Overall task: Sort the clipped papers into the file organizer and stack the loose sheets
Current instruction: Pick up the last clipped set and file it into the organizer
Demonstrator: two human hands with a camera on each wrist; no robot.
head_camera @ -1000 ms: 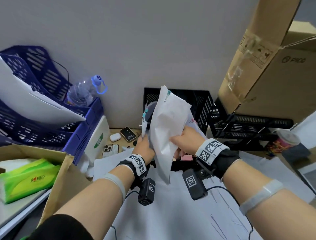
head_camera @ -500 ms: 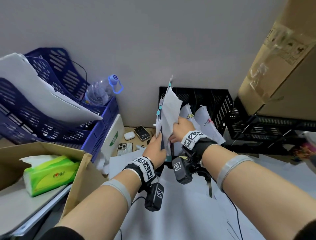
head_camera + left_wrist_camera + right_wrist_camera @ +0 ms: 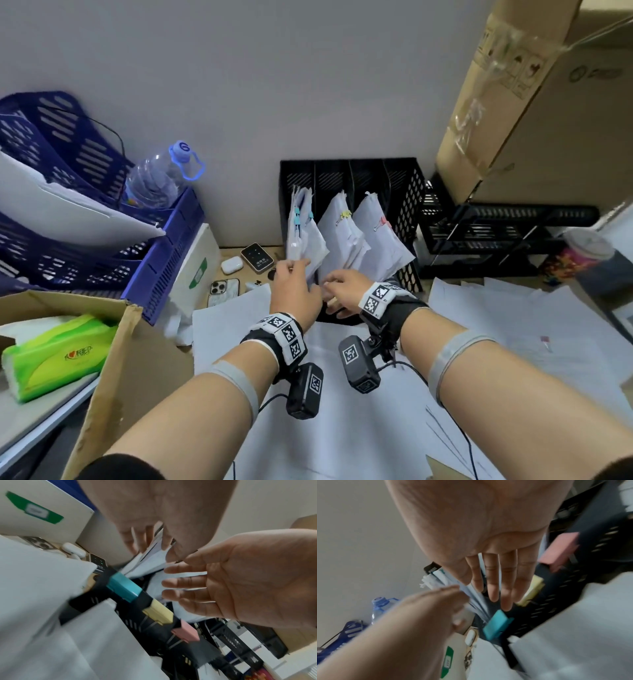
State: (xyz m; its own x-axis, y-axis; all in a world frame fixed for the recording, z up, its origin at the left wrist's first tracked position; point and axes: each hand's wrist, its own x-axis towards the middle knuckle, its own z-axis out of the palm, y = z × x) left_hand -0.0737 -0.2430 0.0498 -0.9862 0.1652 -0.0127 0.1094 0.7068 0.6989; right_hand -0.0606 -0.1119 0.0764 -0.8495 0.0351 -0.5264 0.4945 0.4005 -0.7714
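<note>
Left hand (image 3: 295,288) loosely open, fingertips touching the white teal-clipped paper bundle (image 3: 303,236) standing just ahead in the black slotted file organizer (image 3: 409,192). Right hand (image 3: 344,290) flat open, empty. Bundle looks light and floppy; best gripped by clip.

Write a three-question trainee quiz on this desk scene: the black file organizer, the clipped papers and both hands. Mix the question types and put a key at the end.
1. True or false: the black file organizer holds three bundles of clipped papers.
2. Multiple choice: the clip marking the organizer's leftmost slot is A) pink B) teal C) yellow.
3. Fill in: the left hand touches the ____ bundle.

Key
1. True: the teal-clipped bundle, the yellow-clipped bundle and the pink-clipped bundle lean in neighbouring slots.
2. B: the teal clip sits left of the yellow clip and the pink clip.
3. Teal-clipped. The right hand spreads straight fingers just beside it.
</note>
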